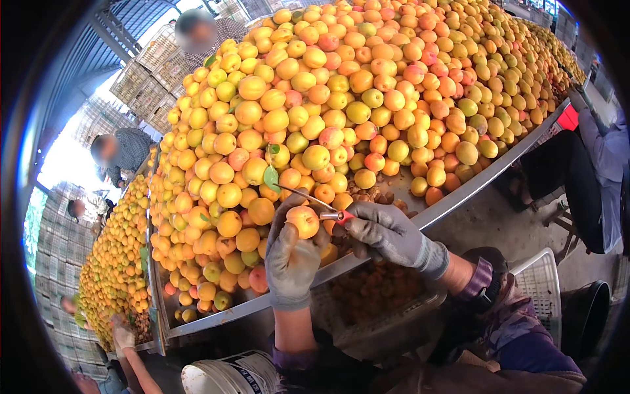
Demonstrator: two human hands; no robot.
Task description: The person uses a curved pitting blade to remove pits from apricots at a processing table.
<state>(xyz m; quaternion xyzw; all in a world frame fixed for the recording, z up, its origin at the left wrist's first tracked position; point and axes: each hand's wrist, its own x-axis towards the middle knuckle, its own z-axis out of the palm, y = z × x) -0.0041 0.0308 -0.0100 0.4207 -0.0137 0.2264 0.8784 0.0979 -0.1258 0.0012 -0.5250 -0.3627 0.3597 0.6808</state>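
In my left hand (pixel 293 268), gloved in grey, I hold an orange-yellow apricot (pixel 302 222) between thumb and fingers. My right hand (pixel 393 234), also gloved, grips the red handle (pixel 345 217) of a small metal pitting tool (pixel 329 215). The tool's short metal end points at the apricot's right side, touching it or very close. A thin metal rod (pixel 305 195) slants up and left from the tool, over the fingers. Behind both hands rises a large heap of apricots (pixel 315 118). Brown scraps (pixel 379 194) lie on the tabletop at the heap's foot.
The metal table rim (pixel 457 199) runs diagonally before me. Below are a crate of orange pieces (pixel 379 290), a white bucket (pixel 231 374), a white basket (pixel 541 290) and a black bucket (pixel 590 315). One co-worker (pixel 600 162) sits right; another's gloved hand (pixel 123 335) is left.
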